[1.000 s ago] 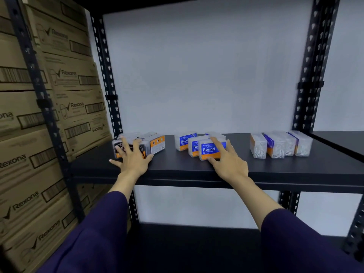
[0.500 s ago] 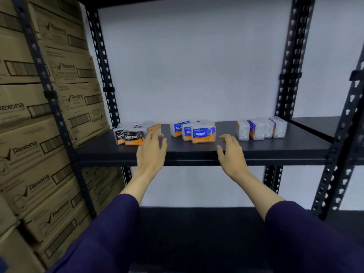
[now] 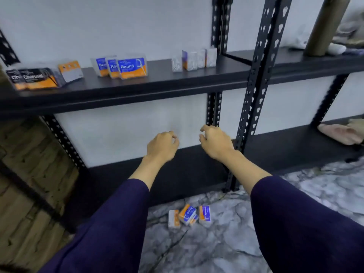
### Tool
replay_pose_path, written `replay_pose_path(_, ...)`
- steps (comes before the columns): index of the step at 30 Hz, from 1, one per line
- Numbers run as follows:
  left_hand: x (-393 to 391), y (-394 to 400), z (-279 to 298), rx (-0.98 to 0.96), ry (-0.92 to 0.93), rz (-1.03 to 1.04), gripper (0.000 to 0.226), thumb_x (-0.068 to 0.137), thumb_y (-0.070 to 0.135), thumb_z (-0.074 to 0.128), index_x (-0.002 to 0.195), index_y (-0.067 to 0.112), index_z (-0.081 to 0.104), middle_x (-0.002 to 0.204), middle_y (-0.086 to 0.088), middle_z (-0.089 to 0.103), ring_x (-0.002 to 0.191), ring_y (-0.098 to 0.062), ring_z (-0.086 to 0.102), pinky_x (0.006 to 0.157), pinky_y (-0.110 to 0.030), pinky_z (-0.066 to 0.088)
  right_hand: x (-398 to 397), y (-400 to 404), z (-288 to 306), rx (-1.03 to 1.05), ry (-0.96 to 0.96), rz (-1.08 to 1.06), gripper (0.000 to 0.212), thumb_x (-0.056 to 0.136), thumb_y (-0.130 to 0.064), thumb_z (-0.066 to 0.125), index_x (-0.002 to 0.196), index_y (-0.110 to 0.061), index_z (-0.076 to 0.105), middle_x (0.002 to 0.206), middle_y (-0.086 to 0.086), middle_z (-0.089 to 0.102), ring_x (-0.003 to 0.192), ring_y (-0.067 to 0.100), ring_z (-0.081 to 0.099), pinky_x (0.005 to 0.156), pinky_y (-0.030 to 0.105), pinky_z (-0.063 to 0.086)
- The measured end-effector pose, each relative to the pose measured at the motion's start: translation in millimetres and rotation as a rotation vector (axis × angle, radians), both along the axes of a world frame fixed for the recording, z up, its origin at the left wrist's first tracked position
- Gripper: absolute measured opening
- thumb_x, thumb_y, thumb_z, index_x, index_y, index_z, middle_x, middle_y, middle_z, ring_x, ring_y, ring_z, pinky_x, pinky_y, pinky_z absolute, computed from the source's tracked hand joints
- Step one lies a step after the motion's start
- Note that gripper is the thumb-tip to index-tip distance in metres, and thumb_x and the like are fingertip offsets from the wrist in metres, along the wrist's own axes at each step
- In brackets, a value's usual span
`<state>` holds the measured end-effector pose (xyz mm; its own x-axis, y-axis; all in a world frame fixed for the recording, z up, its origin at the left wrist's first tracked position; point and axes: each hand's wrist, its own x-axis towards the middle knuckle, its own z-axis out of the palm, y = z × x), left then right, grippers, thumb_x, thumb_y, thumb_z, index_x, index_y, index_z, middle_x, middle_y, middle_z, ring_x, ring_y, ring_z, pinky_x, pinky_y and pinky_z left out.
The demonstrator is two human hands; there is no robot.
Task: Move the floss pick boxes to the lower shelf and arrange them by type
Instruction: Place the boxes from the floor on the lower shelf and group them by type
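Note:
Three groups of floss pick boxes stand on the black shelf [image 3: 157,85]: black Charcoal boxes [image 3: 37,78] at the left, blue and orange Round boxes [image 3: 133,67] in the middle, clear boxes [image 3: 194,59] at the right. Several more blue and orange boxes [image 3: 189,215] lie on the marble floor below. My left hand [image 3: 162,144] and my right hand [image 3: 213,141] hang below the shelf, in front of the bottom shelf [image 3: 177,174]. Both have loosely curled fingers and hold nothing.
Stacked cardboard cartons [image 3: 25,184] fill the left side. A black perforated upright [image 3: 256,95] stands just right of my right hand. The neighbouring rack holds a brown roll [image 3: 327,26] above and a pinkish bundle [image 3: 342,133] below.
Both hands left the boxes on the shelf and dropped below its edge. The view swung down and to the right, bringing the floor and the fallen boxes into sight.

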<state>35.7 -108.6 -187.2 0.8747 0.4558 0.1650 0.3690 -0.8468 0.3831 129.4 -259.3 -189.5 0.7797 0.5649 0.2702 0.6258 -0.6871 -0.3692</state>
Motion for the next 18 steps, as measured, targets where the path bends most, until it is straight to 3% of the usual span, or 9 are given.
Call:
replay_pose_path(11,35,-10,-220,-0.219,0.4,0.018,0.029,0.097,0.031,0.048,0.121,0.022,0.061,0.121,-0.005,0.062,0.111,-0.027,0.057,0.088,-0.036,0.044,28,-8,-222,-0.314,0.385,-0.064,0.032,0.097,-0.024,0.043,0.122,-0.007,0.054,0.122,0.017,0.058,0.112,0.037,0.054,0.087,0.04,0.044)
replay_pose_path(18,34,5,-346,-0.501,0.476,0.146,0.023,0.095,0.024,0.05,0.109,0.014,0.065,0.111,-0.011,0.068,0.101,-0.027,0.063,0.079,-0.032,0.047,29,-1,-350,-0.363,0.703,-0.178,0.031,0.096,-0.017,0.048,0.123,-0.002,0.054,0.122,0.02,0.058,0.11,0.038,0.056,0.085,0.039,0.047)
